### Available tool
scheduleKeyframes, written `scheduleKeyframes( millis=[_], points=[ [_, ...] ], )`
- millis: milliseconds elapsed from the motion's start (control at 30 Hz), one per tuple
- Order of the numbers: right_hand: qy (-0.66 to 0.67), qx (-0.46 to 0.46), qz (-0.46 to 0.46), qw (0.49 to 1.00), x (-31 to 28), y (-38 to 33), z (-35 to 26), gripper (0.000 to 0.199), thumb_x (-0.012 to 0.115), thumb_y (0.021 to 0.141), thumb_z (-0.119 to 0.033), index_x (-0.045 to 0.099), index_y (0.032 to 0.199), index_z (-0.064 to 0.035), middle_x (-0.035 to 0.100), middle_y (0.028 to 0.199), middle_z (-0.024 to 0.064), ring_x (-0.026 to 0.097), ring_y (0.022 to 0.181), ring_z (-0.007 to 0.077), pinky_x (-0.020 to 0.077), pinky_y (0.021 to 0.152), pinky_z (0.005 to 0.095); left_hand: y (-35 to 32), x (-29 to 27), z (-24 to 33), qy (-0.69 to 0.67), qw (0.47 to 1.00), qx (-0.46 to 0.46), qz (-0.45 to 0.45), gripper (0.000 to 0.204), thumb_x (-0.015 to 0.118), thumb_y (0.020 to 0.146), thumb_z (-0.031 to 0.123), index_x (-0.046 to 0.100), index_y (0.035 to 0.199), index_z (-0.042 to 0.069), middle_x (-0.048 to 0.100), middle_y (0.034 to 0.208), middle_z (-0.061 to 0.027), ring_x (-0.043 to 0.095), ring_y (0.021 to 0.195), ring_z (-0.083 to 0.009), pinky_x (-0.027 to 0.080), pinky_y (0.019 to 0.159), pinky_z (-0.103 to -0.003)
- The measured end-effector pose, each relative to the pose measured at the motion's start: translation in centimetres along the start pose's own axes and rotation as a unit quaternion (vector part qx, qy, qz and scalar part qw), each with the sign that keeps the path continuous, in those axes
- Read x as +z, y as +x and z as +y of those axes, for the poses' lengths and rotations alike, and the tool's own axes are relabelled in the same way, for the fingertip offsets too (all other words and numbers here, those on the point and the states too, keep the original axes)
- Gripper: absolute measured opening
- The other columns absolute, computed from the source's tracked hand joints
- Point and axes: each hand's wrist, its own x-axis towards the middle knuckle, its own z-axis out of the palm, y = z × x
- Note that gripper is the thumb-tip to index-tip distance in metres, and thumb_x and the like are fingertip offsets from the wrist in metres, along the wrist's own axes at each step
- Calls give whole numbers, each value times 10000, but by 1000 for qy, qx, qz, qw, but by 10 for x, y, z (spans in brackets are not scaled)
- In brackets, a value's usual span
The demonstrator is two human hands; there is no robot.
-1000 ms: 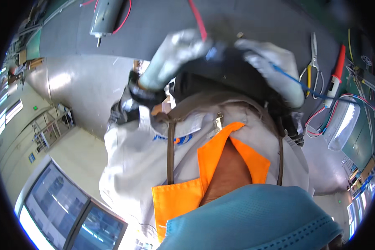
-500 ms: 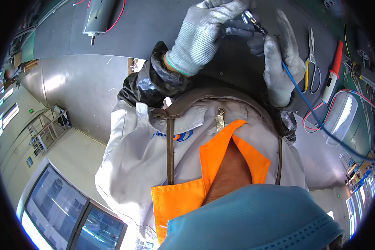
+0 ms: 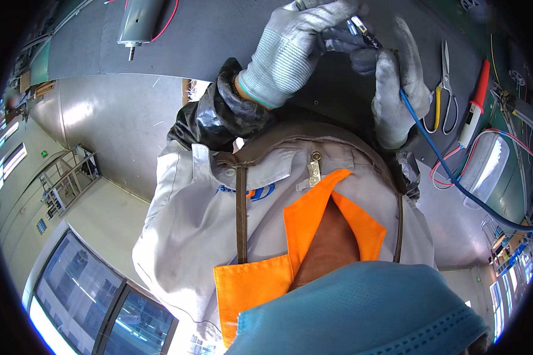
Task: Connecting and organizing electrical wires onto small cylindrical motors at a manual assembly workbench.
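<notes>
Both hands wear grey knit gloves and meet above a dark work mat [image 3: 207, 35]. My right hand [image 3: 397, 83] is closed around a blue wire [image 3: 450, 171], which trails down and off to the right. My left hand [image 3: 290, 53] pinches the small metal terminal [image 3: 361, 26] at the wire's end, its fingertips touching those of the right hand. Black sleeve covers sit on both forearms. My pale jacket, orange collar and blue face mask fill the lower part of the view.
A silver cylindrical motor [image 3: 135, 21] with red leads lies at the mat's far left. Yellow-handled scissors [image 3: 444, 89], a red-and-white pen-shaped tool [image 3: 474, 106], red wires and a clear plastic tub [image 3: 485, 171] lie to the right. A grey metal bench edge [image 3: 100, 118] is at the left.
Both hands have lifted away from my chest toward the mat. The blue wire's end now sits higher, pinched between the fingertips of both hands.
</notes>
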Motion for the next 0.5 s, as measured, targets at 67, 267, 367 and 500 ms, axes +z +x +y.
scheduleKeyframes(
  millis=[67, 267, 367, 500],
  points=[
    [-3, 1, 4, 1000, 1, -3, 7, 406, 603, 1009, -21, 574, 1413, -2, 773, 925, 147, 753, 749, 174, 588, 672, 275, 2, -5, 5, 103, 992, 71, -3, 325, 536, 1035, 102, 661, 1284, -65, 739, 1057, -137, 708, 1009, -208, 553, 901, -306],
    [17, -26, 5, 999, 4, -2, 14, 417, 631, 999, -76, 577, 1409, -23, 765, 888, 147, 747, 721, 210, 583, 651, 303, 2, -7, -9, 43, 999, 2, -28, 351, 508, 1046, 154, 663, 1271, -68, 734, 1054, -165, 715, 995, -243, 559, 899, -346],
    [19, -13, 4, 1000, 7, 1, 6, 424, 658, 988, -115, 588, 1398, -35, 759, 862, 146, 744, 700, 240, 585, 640, 333, 3, -9, -9, 67, 996, 55, -35, 369, 506, 1052, 190, 665, 1247, -79, 732, 1053, -173, 717, 974, -250, 559, 888, -346],
    [-47, 13, 12, 999, 8, 2, -1, 420, 575, 1003, -104, 562, 1382, 76, 726, 1148, 206, 748, 788, 176, 601, 741, 298, 3, -9, -16, 121, 986, 113, -7, 374, 507, 1061, 210, 674, 1215, -87, 736, 1038, -144, 708, 940, -206, 547, 877, -306]
  ],
)
